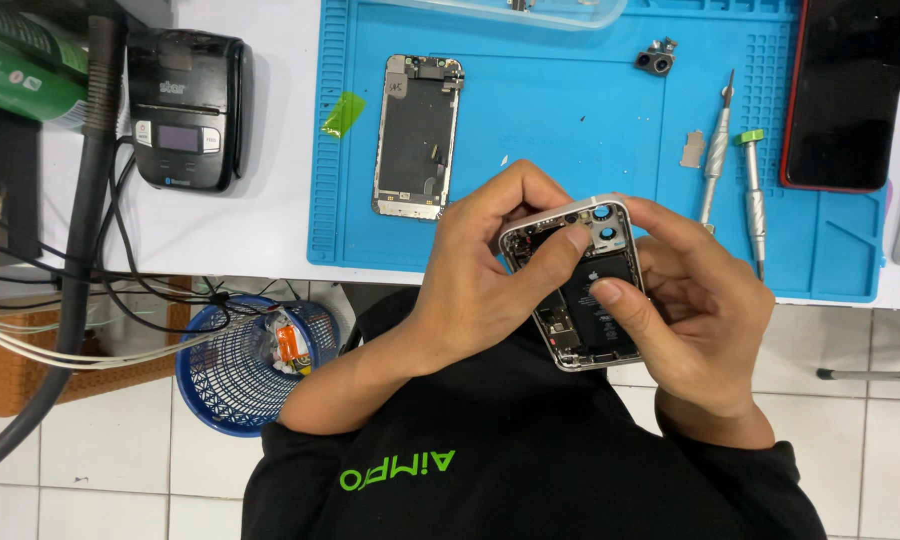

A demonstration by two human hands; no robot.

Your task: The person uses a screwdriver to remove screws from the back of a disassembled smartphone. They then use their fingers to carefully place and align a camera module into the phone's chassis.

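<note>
Both of my hands hold an opened phone body [582, 290] with a silver frame, its black battery and circuit parts facing up, just off the near edge of the blue work mat [570, 120]. My left hand [480, 270] grips its left side, thumb pressing near the camera openings at the top. My right hand [695, 310] cradles the right side, thumb lying across the battery. A detached phone screen [417, 135] lies face down on the mat to the upper left.
On the mat lie a small camera module [656, 60], a metal bracket [693, 148] and two screwdrivers [735, 170]. A red-edged phone [840, 95] sits at the right. A black label printer [185, 110] and cables are at the left, a blue wire basket [245, 365] on the floor.
</note>
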